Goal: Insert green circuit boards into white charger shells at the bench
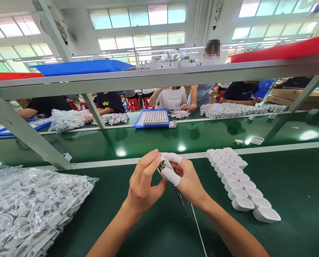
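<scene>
A small object with a dark and yellowish face (162,165), mostly hidden by fingers, was held in the middle of the scene, above a dark green tabletop (108,214). It was pinched between the left hand (144,178) and the right hand (190,180), which were held together with their fingertips closed around it. White finger sleeves (171,175) were worn on the right thumb and forefinger. Beneath the right hand, a slim dark tool (182,204) was partly seen on the tabletop.

To the right, glossy white plastic cups (242,204) were lined up in two columns running from near to far. To the near left, a clear plastic bag filled with white plastic parts (28,210) was spread. Beyond the tabletop, a shiny green belt (154,141) was crossed from left to right; on its right part, a small circuit piece (238,142) was placed near a white shell (257,140). On the far side, a blue tray (138,121) was loaded with rows of white pieces (155,117), and co-workers (172,98) were seated or standing.
</scene>
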The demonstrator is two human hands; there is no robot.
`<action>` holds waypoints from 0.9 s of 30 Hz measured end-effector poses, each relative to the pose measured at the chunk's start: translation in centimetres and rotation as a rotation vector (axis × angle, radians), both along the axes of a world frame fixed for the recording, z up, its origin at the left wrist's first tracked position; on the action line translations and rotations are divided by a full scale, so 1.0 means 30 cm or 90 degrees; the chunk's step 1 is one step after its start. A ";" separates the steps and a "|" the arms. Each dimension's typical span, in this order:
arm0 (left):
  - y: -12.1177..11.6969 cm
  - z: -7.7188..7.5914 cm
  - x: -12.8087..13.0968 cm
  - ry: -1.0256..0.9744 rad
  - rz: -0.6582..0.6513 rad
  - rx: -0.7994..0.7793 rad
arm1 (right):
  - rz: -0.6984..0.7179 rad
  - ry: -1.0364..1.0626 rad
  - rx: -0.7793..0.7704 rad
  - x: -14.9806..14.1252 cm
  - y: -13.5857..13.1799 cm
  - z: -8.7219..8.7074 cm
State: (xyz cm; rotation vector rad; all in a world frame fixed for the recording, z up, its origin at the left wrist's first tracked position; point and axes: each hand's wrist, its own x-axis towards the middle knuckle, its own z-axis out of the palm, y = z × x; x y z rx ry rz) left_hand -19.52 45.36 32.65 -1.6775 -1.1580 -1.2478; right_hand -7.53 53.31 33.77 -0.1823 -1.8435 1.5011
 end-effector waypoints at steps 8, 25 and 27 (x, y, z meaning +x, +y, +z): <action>0.003 -0.027 0.003 -0.145 -0.061 0.018 | -0.199 0.172 0.388 0.017 -0.009 -0.032; -0.018 -0.020 0.024 -0.123 -0.073 0.094 | -0.171 0.299 0.501 0.011 -0.040 -0.023; -0.017 -0.017 0.024 -0.114 -0.044 0.106 | -0.205 0.278 0.550 0.012 -0.043 -0.023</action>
